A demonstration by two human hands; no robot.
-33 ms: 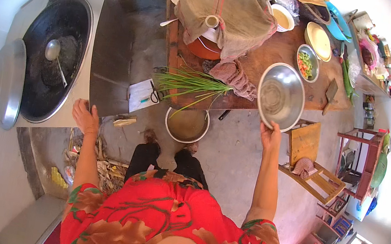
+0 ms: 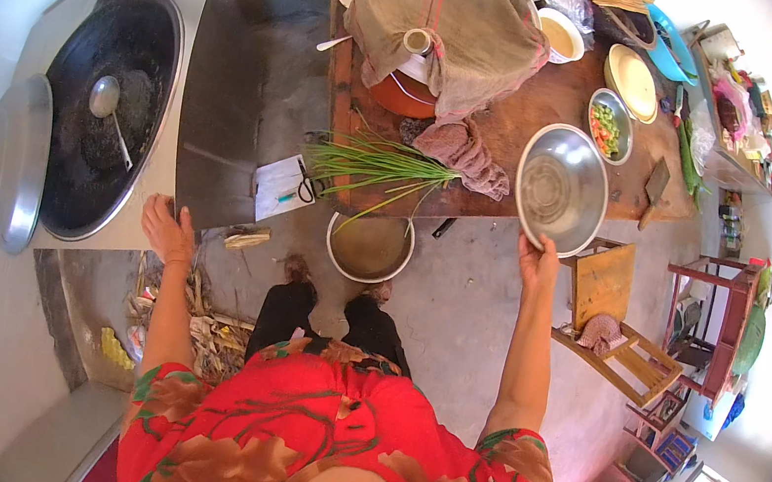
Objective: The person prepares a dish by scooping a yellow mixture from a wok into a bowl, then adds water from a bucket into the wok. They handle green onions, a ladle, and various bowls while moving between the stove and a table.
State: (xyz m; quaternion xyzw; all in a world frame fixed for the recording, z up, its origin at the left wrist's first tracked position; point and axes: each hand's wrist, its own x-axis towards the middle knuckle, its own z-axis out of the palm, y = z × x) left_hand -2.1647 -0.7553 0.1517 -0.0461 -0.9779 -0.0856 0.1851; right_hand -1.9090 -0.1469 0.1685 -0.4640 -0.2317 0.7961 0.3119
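Observation:
My right hand grips the near rim of a shiny metal bowl, holding it at the table's front edge. Nothing but a greyish sheen shows inside the bowl. On the other side, my left hand lies on the corner of the stove counter, fingers stretched out and nothing in them. Beside it is a large black wok set into the counter, with a metal ladle lying in it. A round metal lid leans at the wok's left.
Green chives and a brown rag lie on the wooden table. A metal bowl of chopped vegetables and a cleaver are farther right. A basin of water stands on the floor by my feet; a wooden chair is at right.
The metal bowl and my right hand have shifted slightly to the right. My left hand stays on the counter corner.

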